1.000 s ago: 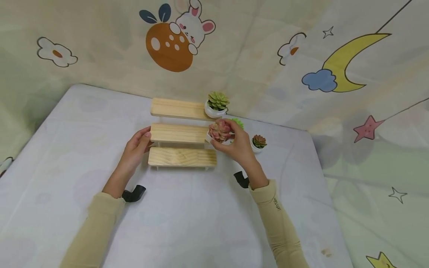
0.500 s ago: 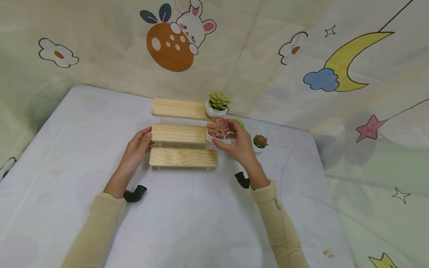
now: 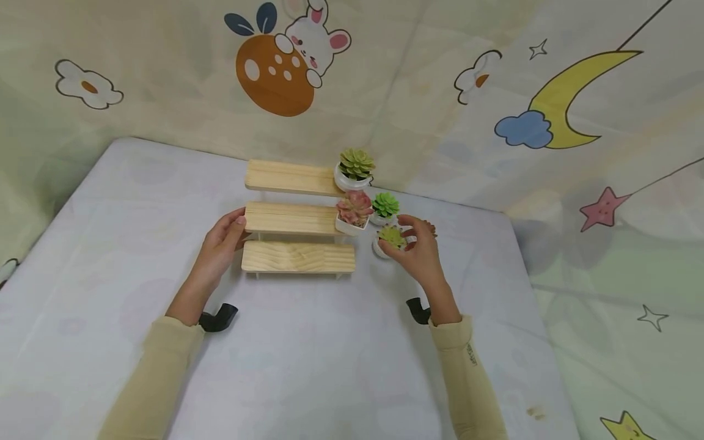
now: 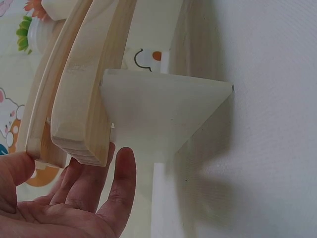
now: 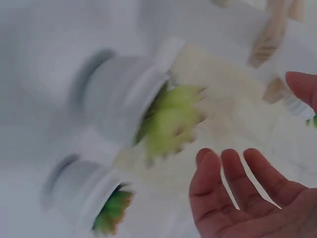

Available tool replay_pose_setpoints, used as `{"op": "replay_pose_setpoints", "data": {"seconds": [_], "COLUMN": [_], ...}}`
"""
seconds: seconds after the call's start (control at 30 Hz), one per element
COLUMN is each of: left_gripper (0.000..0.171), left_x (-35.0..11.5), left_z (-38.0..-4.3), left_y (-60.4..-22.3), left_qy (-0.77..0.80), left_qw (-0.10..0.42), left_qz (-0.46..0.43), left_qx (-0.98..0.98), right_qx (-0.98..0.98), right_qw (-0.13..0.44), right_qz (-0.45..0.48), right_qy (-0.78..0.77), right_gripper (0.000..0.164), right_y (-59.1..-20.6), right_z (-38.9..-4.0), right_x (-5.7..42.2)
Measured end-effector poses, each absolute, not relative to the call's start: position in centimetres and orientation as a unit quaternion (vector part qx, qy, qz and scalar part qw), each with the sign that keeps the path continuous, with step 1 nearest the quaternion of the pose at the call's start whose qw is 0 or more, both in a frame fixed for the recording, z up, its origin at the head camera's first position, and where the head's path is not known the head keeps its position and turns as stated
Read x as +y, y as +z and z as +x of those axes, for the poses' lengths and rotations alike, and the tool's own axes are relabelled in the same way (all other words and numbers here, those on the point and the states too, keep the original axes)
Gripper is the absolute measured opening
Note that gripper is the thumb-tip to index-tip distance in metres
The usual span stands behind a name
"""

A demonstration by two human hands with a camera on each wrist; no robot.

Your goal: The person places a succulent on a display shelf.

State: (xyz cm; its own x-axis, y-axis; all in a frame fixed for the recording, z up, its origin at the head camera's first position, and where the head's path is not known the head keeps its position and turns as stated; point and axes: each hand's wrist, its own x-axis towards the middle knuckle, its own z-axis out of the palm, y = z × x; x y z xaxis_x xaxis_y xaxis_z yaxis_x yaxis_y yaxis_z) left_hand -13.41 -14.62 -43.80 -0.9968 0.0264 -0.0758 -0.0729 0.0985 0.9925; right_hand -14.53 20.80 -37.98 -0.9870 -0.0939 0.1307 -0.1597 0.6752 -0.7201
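Observation:
A three-tier wooden shelf (image 3: 291, 218) with translucent supports stands at the table's back. My left hand (image 3: 222, 238) holds the left end of its middle tier; in the left wrist view the thumb (image 4: 20, 168) touches a plank edge and the fingers lie behind. A pink succulent (image 3: 354, 208) in a white pot sits at that tier's right end. My right hand (image 3: 422, 253), fingers apart and holding nothing, hovers at a yellow-green succulent (image 3: 391, 236) in a white pot right of the shelf. In the right wrist view this potted plant (image 5: 171, 121) is blurred, with a gap to the fingers.
A green succulent (image 3: 355, 164) sits on the top tier's right end. Right of the shelf stand a bright green succulent (image 3: 385, 205) and a reddish one (image 3: 431, 228), partly hidden by my right hand. A printed cloth wall (image 3: 418, 122) rises behind the table.
My right hand set the pink succulent on the middle tier's right end, let go, and moved right and down to the yellow-green succulent. The left hand stayed at the shelf.

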Motion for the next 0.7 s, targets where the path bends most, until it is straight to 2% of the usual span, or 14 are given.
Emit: {"op": "replay_pose_setpoints", "data": {"seconds": [0.1, 0.33, 0.7], "left_gripper": [0.063, 0.062, 0.063], "left_x": [-14.6, -14.6, -14.6], "left_z": [-13.4, -13.4, -13.5], "left_y": [-43.8, -43.8, -44.0], "left_qy": [0.672, 0.674, 0.671], "left_qw": [0.038, 0.036, 0.029], "left_qz": [-0.018, -0.019, -0.024], "left_qx": [0.74, 0.738, 0.741], "right_qx": [-0.931, -0.941, -0.943], "right_qw": [0.028, -0.042, -0.062], "right_qz": [0.049, -0.012, -0.049], "right_qy": [0.361, 0.337, 0.322], "right_gripper": [0.06, 0.069, 0.073], "right_y": [-38.9, -40.8, -42.6], "right_z": [-14.3, -14.9, -16.0], "right_x": [21.9, 22.6, 22.1]}}
